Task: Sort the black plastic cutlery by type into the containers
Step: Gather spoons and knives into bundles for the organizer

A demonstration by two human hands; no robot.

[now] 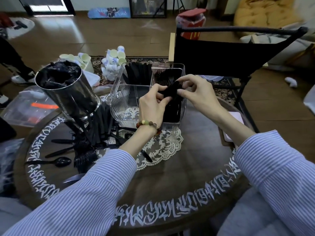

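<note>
Both hands, left hand and right hand, pinch a cutlery bundle over the clear divided container (handles fill the compartment beyond).

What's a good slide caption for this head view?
Both hands hold black plastic cutlery over a clear divided container.

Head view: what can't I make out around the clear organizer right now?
- Type of the black cutlery bundle held by the left hand and right hand: the fingers cover its ends.
- Near-right compartment of the clear organizer: both hands block its contents.
- Contents of the metal cylinder: only a dark jumble at the rim.
- Loose pile's near edge: the left sleeve hides it.
</note>
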